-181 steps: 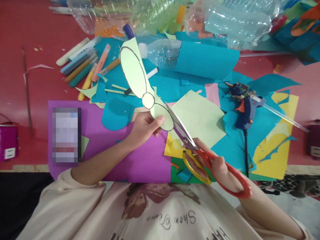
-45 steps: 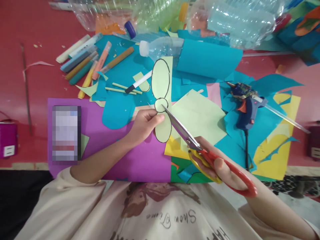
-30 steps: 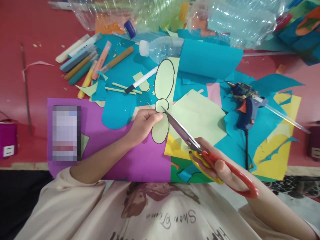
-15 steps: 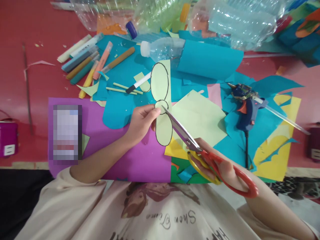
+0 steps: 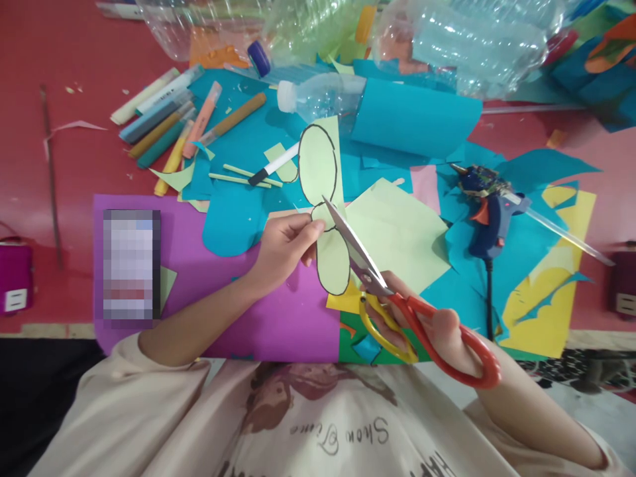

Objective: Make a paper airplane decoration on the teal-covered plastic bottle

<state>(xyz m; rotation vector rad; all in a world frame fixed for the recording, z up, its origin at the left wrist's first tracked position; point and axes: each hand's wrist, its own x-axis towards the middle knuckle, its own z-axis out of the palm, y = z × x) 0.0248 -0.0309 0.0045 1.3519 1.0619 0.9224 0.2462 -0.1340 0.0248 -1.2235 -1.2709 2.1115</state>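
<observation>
Between thumb and fingers, my left hand (image 5: 291,248) pinches a pale green paper (image 5: 318,162) at its middle. Black outlines on the paper form a long oval above, a small circle, and another oval below. The lower oval is cut along its edge, while a strip of paper remains right of the upper one. My right hand (image 5: 442,334) grips scissors (image 5: 365,268) with one red and one yellow handle loop. Their blades lie over the paper near the small circle, with the tip by the base of the upper oval.
Markers (image 5: 159,116) lie at the upper left, beside a white pen (image 5: 273,164). Behind the paper is a bottle (image 5: 322,99) partly wrapped in blue paper. A glue gun (image 5: 489,222) rests at the right, and a phone (image 5: 130,265) on purple sheet (image 5: 223,311) at the left.
The scissors' tip has moved up from the small circle to the upper oval's base, and the handle loops have spread apart. The paper's lower oval has swung slightly right.
</observation>
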